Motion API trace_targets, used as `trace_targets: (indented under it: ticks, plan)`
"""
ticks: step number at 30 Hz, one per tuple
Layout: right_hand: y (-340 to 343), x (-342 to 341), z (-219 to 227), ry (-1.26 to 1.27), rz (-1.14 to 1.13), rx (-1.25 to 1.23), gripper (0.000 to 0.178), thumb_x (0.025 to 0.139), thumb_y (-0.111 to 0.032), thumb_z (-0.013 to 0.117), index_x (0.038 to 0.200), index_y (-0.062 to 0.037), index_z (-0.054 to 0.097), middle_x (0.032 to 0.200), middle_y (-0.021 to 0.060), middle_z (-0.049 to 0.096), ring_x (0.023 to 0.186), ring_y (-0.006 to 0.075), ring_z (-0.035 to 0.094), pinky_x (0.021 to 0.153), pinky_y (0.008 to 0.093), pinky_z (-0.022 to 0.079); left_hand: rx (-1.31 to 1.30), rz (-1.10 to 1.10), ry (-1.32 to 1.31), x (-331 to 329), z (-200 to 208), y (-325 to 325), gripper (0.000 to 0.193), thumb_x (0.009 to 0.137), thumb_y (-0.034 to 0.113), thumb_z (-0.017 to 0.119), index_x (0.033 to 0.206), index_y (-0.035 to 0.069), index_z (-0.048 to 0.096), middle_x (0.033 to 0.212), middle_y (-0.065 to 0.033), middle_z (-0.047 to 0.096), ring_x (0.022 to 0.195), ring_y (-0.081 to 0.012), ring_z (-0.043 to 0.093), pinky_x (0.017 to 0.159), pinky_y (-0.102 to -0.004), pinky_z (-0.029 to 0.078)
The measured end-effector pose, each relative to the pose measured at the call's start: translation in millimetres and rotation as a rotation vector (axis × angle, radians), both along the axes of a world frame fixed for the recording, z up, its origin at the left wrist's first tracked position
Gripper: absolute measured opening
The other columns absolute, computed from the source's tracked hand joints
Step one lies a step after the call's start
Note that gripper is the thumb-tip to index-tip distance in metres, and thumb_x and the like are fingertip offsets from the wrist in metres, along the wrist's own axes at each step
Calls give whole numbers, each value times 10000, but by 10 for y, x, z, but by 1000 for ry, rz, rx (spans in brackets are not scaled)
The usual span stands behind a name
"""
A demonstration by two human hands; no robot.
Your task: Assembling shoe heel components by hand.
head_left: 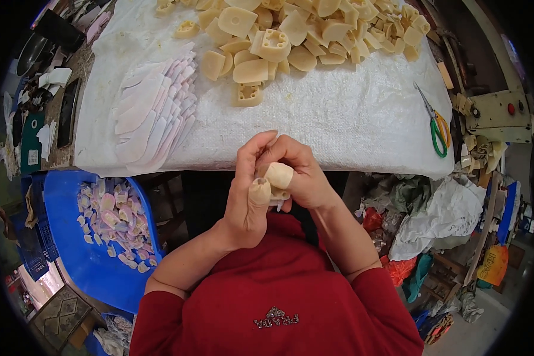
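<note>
Where white cloth (338, 113) covers the table, cream blocks (291, 35) pile.

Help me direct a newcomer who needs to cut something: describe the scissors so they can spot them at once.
Start at the white cloth covering the table, with the heap of cream plastic blocks at its far end. Go to the cloth's right edge: the scissors lie there alone, blades pointing away. Green and orange handles make them the only brightly coloured thing on the cloth.

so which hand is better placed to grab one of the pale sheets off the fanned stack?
Probably left. The left hand sits nearer the fanned stack of pale sheets, up on the left; the right hand is farther away.
</note>
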State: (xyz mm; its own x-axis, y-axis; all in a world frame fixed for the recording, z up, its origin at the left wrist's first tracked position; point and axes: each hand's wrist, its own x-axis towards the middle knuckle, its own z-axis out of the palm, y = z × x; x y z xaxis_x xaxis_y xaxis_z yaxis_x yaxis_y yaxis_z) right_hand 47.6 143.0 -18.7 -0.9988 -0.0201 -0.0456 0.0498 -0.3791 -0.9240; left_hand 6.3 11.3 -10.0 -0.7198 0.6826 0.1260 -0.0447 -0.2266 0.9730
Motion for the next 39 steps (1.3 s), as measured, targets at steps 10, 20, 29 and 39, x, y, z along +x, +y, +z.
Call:
trace_targets:
  ticks: [10, 20, 29, 39]
  plan:
    - [-285, 64, -54, 307, -235, 182, 376, 972, -272, 390, 1274, -59, 460, 1110, 99, 493, 1024, 213, 481, 898, 298, 374, 3, 199, -119, -48, 23, 25, 463, 938, 298, 390, 1311, 42, 292, 1071, -64, 441, 910, -90, 460, 788, -217, 393]
    - [-261, 52, -67, 270, -316, 350, 346, 955, -178, 407, 1274, -52, 459, 1117, 97, 472, 903, 172, 511, 803, 267, 422, -29, 88, 12, -84, -145, 0, 501, 953, 364, 394, 1353, 94, 261, 1017, -48, 456, 828, -100, 464, 668, -228, 406]
    - [10, 12, 164, 151, -465, 750, 542, 922, -479, 468, 1212, -23, 506, 896, 45, 523, 782, 133, 511, 693, 280, 426, 49, -115, -403, -269, 41, -106, 874, 843, 731, 260, 1437, 118, 71, 900, -98, 539, 642, -138, 481, 524, -243, 381]
    - [28, -5, 101, 381, -409, 690, 244, 864, -180, 588, 1035, -6, 572, 792, 89, 542, 621, 180, 541, 595, 279, 460, -175, -60, 225, -223, -58, -100, 677, 865, 323, 636, 1330, 0, 266, 978, -149, 562, 833, -244, 600, 751, -317, 476]
